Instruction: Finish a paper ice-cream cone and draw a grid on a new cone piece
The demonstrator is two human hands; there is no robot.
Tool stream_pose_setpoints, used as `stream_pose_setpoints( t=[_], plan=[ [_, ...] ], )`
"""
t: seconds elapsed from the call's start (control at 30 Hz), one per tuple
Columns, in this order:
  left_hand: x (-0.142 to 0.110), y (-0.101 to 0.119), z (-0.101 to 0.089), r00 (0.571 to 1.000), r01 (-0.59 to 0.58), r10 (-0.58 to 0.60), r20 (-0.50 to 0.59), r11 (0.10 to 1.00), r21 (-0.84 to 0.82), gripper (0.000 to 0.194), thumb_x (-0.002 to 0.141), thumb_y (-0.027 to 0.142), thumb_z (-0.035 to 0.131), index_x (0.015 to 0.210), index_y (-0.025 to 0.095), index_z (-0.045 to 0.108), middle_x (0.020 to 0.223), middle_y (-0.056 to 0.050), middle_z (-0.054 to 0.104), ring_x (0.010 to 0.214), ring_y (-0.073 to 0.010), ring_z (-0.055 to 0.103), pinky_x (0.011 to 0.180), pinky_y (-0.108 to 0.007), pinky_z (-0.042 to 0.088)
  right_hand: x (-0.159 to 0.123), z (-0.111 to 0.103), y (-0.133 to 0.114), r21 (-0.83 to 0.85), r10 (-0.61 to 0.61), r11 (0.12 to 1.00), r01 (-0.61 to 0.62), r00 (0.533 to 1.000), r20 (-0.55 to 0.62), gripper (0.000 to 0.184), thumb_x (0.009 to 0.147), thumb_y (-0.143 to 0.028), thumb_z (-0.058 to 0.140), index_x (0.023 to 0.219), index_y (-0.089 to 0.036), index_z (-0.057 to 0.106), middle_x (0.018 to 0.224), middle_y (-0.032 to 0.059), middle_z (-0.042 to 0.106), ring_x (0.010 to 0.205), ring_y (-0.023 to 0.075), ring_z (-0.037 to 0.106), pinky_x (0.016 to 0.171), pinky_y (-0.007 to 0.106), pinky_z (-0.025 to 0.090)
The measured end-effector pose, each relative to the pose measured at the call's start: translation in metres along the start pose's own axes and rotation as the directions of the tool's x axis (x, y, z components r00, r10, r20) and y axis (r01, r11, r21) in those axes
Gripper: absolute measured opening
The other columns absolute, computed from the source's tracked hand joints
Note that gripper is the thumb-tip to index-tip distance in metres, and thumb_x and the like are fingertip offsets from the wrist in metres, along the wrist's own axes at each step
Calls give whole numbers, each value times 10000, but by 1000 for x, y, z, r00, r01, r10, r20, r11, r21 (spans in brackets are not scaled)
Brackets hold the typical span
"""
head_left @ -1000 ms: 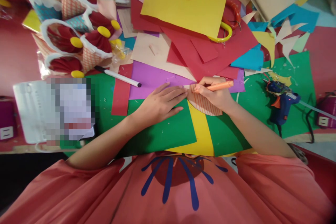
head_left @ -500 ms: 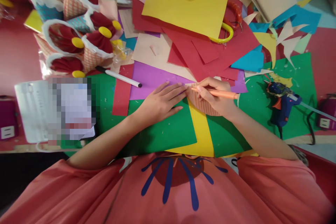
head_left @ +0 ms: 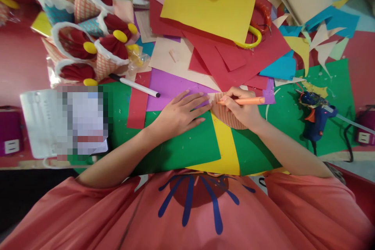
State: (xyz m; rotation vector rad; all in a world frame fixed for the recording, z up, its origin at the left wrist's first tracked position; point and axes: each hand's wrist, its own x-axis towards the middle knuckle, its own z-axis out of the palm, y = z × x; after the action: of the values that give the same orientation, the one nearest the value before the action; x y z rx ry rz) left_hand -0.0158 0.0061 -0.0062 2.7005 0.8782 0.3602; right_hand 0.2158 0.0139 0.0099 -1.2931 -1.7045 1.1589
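Observation:
An orange marker is gripped in my right hand, its tip on a light paper piece marked with orange stripes. That piece has a curved lower edge and lies over green and yellow sheets. My left hand lies flat with the fingers stretched out, its fingertips at the striped piece's left edge. Under and behind the left fingers is a purple sheet. A white marker with a dark end rests to the left of that hand.
Paper ice-cream cones crowd the back left. A blue glue gun with its cord lies at the right. Yellow-handled scissors sit partly under a yellow sheet. A blurred phone-like device lies at the left.
My right hand has shifted the marker slightly, its tip now a little lower and to the right on the striped paper. The left hand stays flat in nearly the same place.

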Motion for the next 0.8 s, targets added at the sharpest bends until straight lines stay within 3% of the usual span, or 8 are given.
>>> stream_pose_setpoints(
  t=[0.2,0.5,0.67,0.8],
  plan=[
    [0,0,1,1000,20,-20,3,999,-45,407,1009,389,422,1331,209,592,1411,-120,578,1319,-269,538,1142,-520,399,-1,0,3,-10,38,999,-37,996,75,231,810,-210,539,580,-192,530,591,-12,609,564,111,542,563,261,409],
    [0,0,-1,1000,21,-20,17,999,-44,404,1008,385,428,1330,204,593,1414,-123,574,1330,-271,528,1142,-518,397,-1,1,1,-29,1,1000,0,999,34,242,822,-222,534,583,-191,507,574,-20,576,552,102,525,552,251,394],
    [0,1,-1,1000,-4,4,-19,1000,-7,393,1009,374,432,1313,194,604,1390,-121,596,1307,-269,552,1128,-507,419,-1,-1,3,-46,-5,999,12,990,142,248,808,-199,514,561,-192,500,578,-11,592,547,107,521,554,262,390],
    [0,1,-1,1000,-1,1,-19,1000,-8,394,1006,380,437,1309,194,607,1392,-121,594,1311,-268,549,1129,-500,421,-1,0,4,-56,8,998,-2,995,102,237,811,-218,513,576,-194,507,567,-13,573,543,108,511,549,265,385]
  ],
)
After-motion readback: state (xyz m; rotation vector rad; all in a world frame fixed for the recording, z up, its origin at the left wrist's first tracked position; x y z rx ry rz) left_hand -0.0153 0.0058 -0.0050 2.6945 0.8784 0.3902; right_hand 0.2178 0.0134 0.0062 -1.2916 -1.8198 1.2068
